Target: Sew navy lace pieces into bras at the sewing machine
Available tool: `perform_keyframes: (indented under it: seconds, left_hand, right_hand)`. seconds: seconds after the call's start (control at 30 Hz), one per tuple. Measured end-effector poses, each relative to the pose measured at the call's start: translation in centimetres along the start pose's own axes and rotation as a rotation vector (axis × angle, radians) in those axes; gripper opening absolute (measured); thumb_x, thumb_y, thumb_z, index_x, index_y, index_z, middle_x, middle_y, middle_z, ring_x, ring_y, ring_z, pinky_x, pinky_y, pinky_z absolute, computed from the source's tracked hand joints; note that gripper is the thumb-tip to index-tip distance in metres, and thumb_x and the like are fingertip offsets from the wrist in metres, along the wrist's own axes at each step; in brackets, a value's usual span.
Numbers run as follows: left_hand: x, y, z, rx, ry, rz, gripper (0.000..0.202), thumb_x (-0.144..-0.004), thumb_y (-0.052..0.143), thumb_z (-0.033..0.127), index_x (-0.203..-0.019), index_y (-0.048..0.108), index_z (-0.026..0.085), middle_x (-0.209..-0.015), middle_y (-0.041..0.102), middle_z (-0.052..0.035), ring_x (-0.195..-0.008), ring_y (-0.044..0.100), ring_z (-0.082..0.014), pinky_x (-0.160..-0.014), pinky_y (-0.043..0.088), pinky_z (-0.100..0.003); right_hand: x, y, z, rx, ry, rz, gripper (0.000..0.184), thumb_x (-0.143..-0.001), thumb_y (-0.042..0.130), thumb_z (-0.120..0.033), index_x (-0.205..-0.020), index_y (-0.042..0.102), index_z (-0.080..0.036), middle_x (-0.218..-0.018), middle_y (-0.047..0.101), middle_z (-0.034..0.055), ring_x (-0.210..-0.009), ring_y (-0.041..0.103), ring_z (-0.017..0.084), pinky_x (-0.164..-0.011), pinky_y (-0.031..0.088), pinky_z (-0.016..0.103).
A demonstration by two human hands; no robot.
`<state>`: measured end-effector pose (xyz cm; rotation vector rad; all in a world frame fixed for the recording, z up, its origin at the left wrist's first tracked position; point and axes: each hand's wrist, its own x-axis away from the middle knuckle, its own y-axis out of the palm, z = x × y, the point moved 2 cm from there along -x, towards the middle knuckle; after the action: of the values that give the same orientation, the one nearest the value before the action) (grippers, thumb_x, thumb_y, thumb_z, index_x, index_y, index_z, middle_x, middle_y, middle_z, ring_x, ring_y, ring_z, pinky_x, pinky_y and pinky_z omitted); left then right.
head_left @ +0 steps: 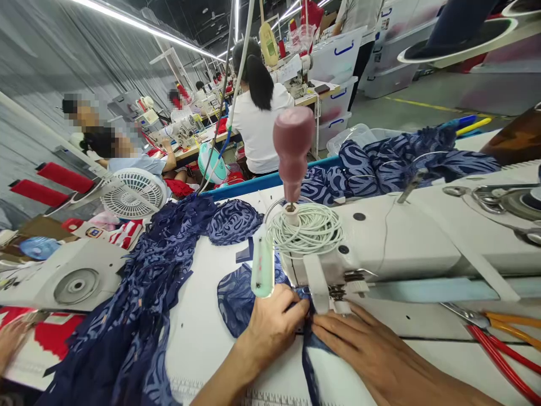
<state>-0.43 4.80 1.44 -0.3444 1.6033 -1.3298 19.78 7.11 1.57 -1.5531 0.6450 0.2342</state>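
Note:
My left hand [273, 321] is closed, its thumb and fingertips pinching navy fabric close to the needle area of a white sewing machine [393, 242]. My right hand [359, 341] lies with fingers stretched out on the navy fabric strip [310, 375], just right of the presser foot. Under the machine head the fingertips and part of the cloth are hidden. A navy patterned cup piece [236, 299] spreads to the left of my left hand. Coiled pale cord [313, 228] sits on the machine head, around a screwdriver with a pink handle [293, 138].
A long heap of navy patterned fabric [164, 259] lies left on the white table. Another navy bundle [380, 163] is behind the machine. Scissors with orange handles [511, 324] and a red-handled tool [502, 361] lie right. A co-worker's hand [12, 341] is at far left.

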Motion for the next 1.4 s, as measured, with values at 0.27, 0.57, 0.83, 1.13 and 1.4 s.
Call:
perform_keyframes:
  seconds: [0.27, 0.57, 0.83, 1.13, 1.4]
  left_hand:
    - [1.1, 0.9, 0.0, 0.078, -0.038, -0.106, 0.036, -0.082, 0.052, 0.003, -0.116, 0.061, 0.013, -0.094, 0.066, -0.0101, -0.086, 0.062, -0.0218, -0.072, 0.051, -0.032]
    - [0.6, 1.2, -0.4, 0.008, -0.109, -0.071, 0.039, -0.081, 0.049, 0.002, -0.115, 0.061, 0.017, -0.095, 0.067, -0.0092, -0.091, 0.062, -0.0236, -0.076, 0.054, -0.034]
    - [0.1, -0.5, 0.2, 0.090, -0.268, -0.023, 0.015, -0.091, 0.048, 0.009, -0.090, 0.060, 0.019, -0.084, 0.063, -0.0054, -0.080, 0.060, -0.0194, -0.076, 0.047, -0.033]
    - [0.2, -0.5, 0.4, 0.161, -0.304, -0.017, 0.015, -0.098, 0.047, 0.017, -0.101, 0.062, 0.018, -0.088, 0.065, -0.0052, -0.083, 0.060, -0.0187, -0.079, 0.047, -0.033]
    - [-0.4, -1.7, 1.6, -0.119, -0.186, -0.056, 0.017, -0.093, 0.049, 0.009, -0.090, 0.064, 0.019, -0.081, 0.062, -0.0031, -0.077, 0.059, -0.0182, -0.088, 0.048, -0.039]
  right_hand:
    - [1.3, 0.4, -0.1, -0.053, 0.066, -0.034, 0.060, -0.077, 0.047, -0.004, -0.133, 0.059, -0.022, -0.130, 0.065, -0.0020, -0.124, 0.051, 0.015, -0.121, 0.012, 0.033]
    - [0.8, 0.4, 0.4, 0.047, 0.108, 0.047, 0.057, -0.072, 0.049, -0.005, -0.123, 0.065, -0.024, -0.113, 0.071, -0.0008, -0.113, 0.054, 0.020, -0.095, 0.038, 0.032]
    - [0.9, 1.7, 0.3, 0.087, 0.105, -0.057, 0.065, -0.080, 0.046, -0.004, -0.141, 0.053, -0.025, -0.126, 0.064, 0.0037, -0.122, 0.050, 0.024, -0.105, 0.030, 0.041]
    - [0.8, 1.5, 0.2, 0.054, 0.074, -0.079, 0.062, -0.081, 0.051, -0.011, -0.141, 0.051, -0.025, -0.128, 0.064, 0.0016, -0.117, 0.051, 0.023, -0.108, 0.022, 0.042]
    - [0.6, 1.6, 0.0, -0.050, 0.164, -0.080, 0.041, -0.088, 0.054, -0.016, -0.127, 0.062, -0.028, -0.123, 0.066, -0.0004, -0.116, 0.053, 0.022, -0.107, 0.026, 0.041]
